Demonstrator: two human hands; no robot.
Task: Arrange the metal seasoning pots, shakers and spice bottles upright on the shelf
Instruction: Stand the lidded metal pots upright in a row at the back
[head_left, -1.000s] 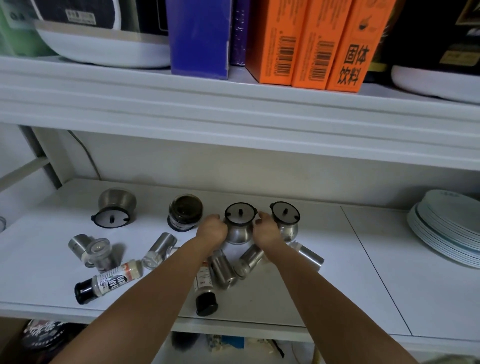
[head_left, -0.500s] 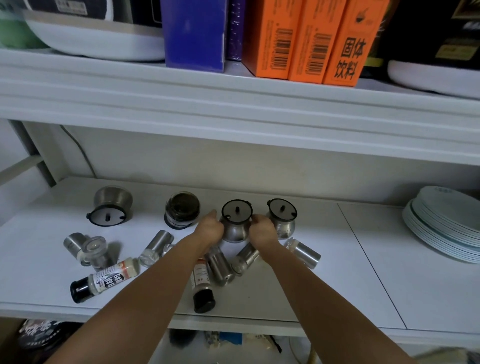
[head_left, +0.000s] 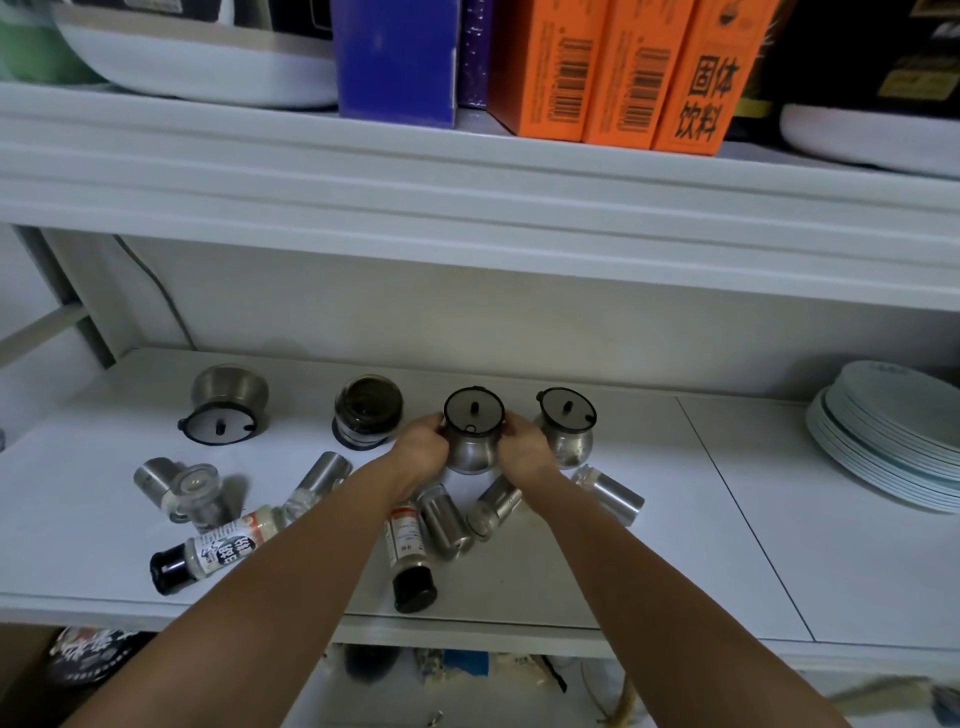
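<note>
Your white shelf (head_left: 675, 545) has its widest bare stretch to the right, between the seam and the stack of plates (head_left: 893, 441); the front lip lies just beyond the fallen spice bottle (head_left: 410, 561). To the left, toppled shakers (head_left: 322, 483) and another spice bottle (head_left: 213, 551) crowd the surface. Your left hand (head_left: 421, 452) and right hand (head_left: 524, 447) reach in with forearms angled toward each other, fingers curled snug around the middle metal seasoning pot (head_left: 471, 436), one on each side. It stands upright near the back wall, between a tipped dark-lidded jar (head_left: 368, 413) and another upright pot (head_left: 566, 426).
</note>
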